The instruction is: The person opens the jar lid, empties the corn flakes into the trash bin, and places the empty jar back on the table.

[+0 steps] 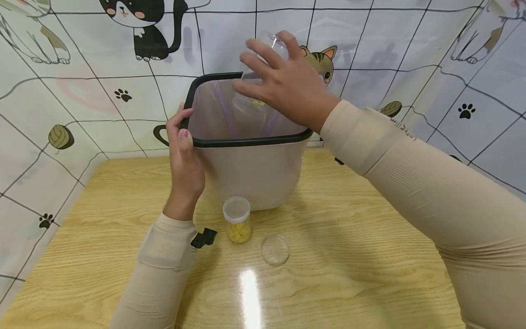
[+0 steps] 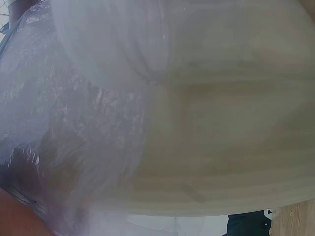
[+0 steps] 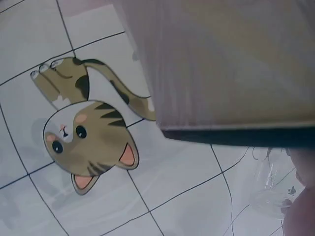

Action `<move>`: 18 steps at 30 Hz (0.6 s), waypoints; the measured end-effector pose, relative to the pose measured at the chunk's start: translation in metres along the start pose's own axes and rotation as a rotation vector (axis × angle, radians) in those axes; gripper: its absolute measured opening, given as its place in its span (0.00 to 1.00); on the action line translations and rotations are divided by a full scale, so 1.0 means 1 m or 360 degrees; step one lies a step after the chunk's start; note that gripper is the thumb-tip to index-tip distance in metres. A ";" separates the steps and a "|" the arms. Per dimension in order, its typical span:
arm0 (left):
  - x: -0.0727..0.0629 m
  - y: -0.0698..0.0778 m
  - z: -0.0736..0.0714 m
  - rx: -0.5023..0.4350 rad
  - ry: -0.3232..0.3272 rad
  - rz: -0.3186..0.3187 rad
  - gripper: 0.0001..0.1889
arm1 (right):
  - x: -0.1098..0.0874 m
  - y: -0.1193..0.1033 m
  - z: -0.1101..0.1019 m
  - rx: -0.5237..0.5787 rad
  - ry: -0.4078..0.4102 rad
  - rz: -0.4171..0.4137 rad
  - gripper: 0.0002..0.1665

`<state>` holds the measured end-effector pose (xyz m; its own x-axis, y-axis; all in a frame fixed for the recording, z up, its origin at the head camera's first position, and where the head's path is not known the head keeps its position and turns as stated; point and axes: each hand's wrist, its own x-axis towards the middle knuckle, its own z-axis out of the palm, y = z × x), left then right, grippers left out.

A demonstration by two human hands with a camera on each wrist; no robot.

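Note:
A pale translucent trash bin (image 1: 255, 176) with a black rim stands against the back wall, lined with a thin plastic bag (image 2: 93, 142). My left hand (image 1: 186, 169) grips the rim at its left side, thumb outside. Over the bin's mouth, my right hand (image 1: 287, 82) holds a clear plastic jar (image 1: 273, 42) tilted with its lower end inside the bin. A few yellow bits (image 1: 259, 103) show near that end. The jar (image 3: 270, 189) also appears at the lower right of the right wrist view, partly hidden by fingers.
In front of the bin, a second clear jar (image 1: 238, 228) stands upright with yellow pieces in its lower part. A round clear lid (image 1: 275, 250) lies to its right on the wood-grain table (image 1: 349, 274). Wall sheets (image 1: 370, 41) printed with cats and lines enclose the back and sides.

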<state>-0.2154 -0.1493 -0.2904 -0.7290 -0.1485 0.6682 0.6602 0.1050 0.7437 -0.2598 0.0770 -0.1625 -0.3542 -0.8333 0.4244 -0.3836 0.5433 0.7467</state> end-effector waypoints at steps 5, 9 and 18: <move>0.000 0.000 0.000 0.0006 0.0003 0.0002 0.31 | -0.006 0.011 -0.005 -0.0046 -0.0096 -0.0039 0.33; 0.000 0.000 0.000 0.0019 0.0003 -0.0008 0.31 | -0.011 0.018 -0.006 -0.0045 -0.0155 -0.0079 0.34; -0.001 -0.001 0.000 0.0002 0.0001 0.0000 0.32 | -0.029 0.027 -0.004 -0.0016 -0.0264 -0.0145 0.39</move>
<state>-0.2153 -0.1494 -0.2916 -0.7288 -0.1493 0.6682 0.6601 0.1060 0.7437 -0.2563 0.1156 -0.1526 -0.4547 -0.8502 0.2653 -0.4121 0.4649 0.7836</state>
